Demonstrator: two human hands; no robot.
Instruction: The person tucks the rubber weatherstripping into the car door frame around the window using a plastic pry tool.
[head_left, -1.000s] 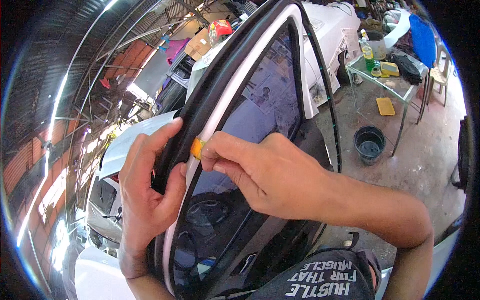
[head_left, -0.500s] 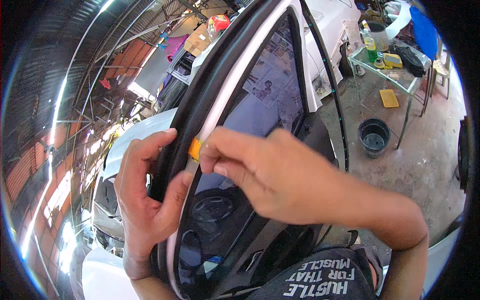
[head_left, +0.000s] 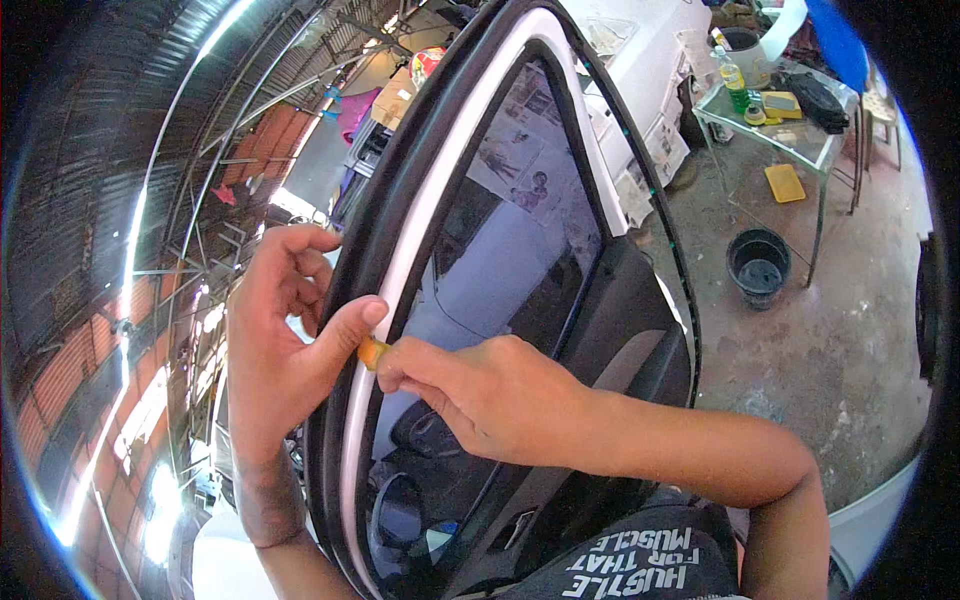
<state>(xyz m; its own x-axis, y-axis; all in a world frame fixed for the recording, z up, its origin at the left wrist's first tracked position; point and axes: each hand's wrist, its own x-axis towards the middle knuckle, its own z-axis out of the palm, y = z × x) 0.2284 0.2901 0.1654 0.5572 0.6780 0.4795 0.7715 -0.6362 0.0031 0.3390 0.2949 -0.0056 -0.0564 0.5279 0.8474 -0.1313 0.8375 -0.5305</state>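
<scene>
Head view: the right hand [head_left: 490,395] is closed, thumb and curled fingers pinching a small yellow-orange piece [head_left: 371,352], which sits against the white frame [head_left: 405,250] of a car door, part of it covered by the fingers. The left hand [head_left: 285,345] is loosely open, its thumb extended over the white frame just above the piece and its fingers bent by the outer side of the black seal [head_left: 375,215]; I cannot tell how firmly it touches either. The door's dark window [head_left: 500,275] lies inside the frame, with pale reflections across it, and the black inner panel [head_left: 620,320] is beside the glass. The right forearm crosses over the door, above a dark shirt [head_left: 655,545] with white lettering. Well apart, to the right, a glass worktop [head_left: 808,150] bears a bottle of green liquid [head_left: 737,90] and a black cloth-like bundle [head_left: 818,103]. On the floor near it are a yellow tray [head_left: 785,183] and a black bucket [head_left: 758,268].
</scene>
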